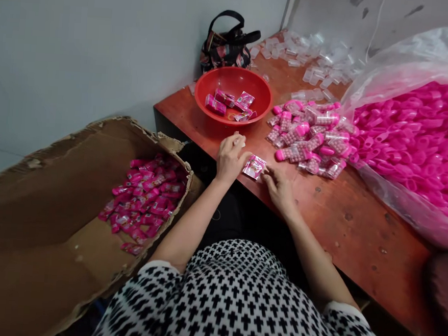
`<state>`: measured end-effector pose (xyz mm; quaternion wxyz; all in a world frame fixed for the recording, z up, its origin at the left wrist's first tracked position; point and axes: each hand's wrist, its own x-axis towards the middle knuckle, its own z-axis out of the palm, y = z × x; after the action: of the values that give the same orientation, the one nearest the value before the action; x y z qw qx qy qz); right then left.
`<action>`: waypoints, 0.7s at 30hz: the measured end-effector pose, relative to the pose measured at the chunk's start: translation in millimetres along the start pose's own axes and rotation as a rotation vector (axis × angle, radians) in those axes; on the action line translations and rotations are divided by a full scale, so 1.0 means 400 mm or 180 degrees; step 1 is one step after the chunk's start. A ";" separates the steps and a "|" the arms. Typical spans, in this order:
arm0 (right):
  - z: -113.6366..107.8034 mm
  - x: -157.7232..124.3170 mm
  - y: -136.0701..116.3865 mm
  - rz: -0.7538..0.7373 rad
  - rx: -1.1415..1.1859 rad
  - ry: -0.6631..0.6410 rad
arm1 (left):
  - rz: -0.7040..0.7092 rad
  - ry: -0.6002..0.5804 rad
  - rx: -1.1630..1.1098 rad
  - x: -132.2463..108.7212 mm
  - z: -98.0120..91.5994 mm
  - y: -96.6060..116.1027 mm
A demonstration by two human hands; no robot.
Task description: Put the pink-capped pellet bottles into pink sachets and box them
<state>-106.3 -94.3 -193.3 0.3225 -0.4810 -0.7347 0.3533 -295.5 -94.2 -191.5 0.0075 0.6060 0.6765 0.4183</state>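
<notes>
A small pink packet [254, 166] lies on the wooden table [358, 218] between my hands. My left hand [230, 158] rests at its left edge with fingers curled, seemingly around a small clear piece. My right hand [280, 188] pinches the packet's right edge. Just beyond stands a red bowl [232, 94] holding a few pink packets. To the right lies a pile of clear tubes with pink caps [310, 138].
A torn cardboard box [72, 193] at my left holds several pink packets. A big plastic bag of pink caps [421, 136] fills the right side. Clear empty tubes [316, 56] lie at the back, next to a dark handbag [227, 45] against the wall.
</notes>
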 end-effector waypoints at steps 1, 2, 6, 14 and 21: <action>0.000 0.000 0.000 -0.0051 0.0003 -0.0015 | 0.0216 -0.0206 -0.0056 -0.019 -0.007 0.010; -0.002 0.001 0.000 -0.0055 0.0034 -0.0018 | 0.0393 -0.0442 -0.0080 -0.036 -0.011 0.018; -0.013 0.007 -0.008 0.0177 0.0390 0.0080 | 0.0426 -0.1000 -0.0039 -0.083 0.005 0.024; -0.003 0.012 -0.030 0.0448 0.0927 0.0127 | -0.0112 -0.0444 -0.0595 -0.091 0.042 0.031; 0.006 0.038 -0.065 0.0762 0.2362 0.0207 | -0.0592 -0.0178 -0.1771 -0.125 -0.018 0.109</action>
<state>-125.8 -88.3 -170.9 0.4542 -0.4250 -0.4851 0.6146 -250.6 -143.3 -186.4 0.2302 0.5274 0.5880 0.5684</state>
